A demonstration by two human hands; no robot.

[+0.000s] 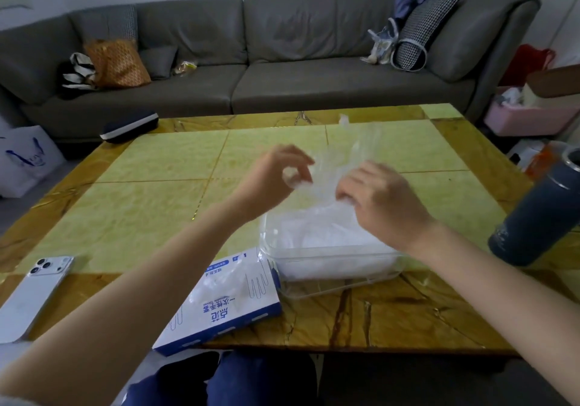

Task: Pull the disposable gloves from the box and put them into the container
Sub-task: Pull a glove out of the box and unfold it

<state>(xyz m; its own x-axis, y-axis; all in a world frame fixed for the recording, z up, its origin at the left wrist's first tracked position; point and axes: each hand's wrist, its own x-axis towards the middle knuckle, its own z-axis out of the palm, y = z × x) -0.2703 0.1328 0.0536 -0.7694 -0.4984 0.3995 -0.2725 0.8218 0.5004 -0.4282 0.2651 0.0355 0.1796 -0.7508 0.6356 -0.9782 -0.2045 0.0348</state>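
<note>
Near edge of the counter [157, 204], right of centre: a clear plastic container [337, 252] sits open, with a soft white pile of gloves [320, 226] already inside it.
Beside it, toward the near-left: the blue and white glove box [219, 305] lies flat, touching or almost touching the container and jutting over the near edge.
Glove in hand: one thin, see-through glove [342, 154] hangs in the air just above the container, its top reaching up toward the far edge.
Left hand [276, 176]: raised over the container's left side, fingers curled, thumb and forefinger pinching the glove's film; motion blur hides the exact contact.
Right hand [379, 198]: palm down over the container, fingers curled round the glove's lower part.
Handling: the glove looks nearly weightless, limp, slippery and clingy, so it will likely crumple or drift instead of dropping cleanly.
Where to hold: a light pinch at the cuff or bunched middle should do, then press it down into the pile.
Also on the counter: a phone [34, 295] at the near-left corner, and a dark bottle [536, 214] at the right edge.
</note>
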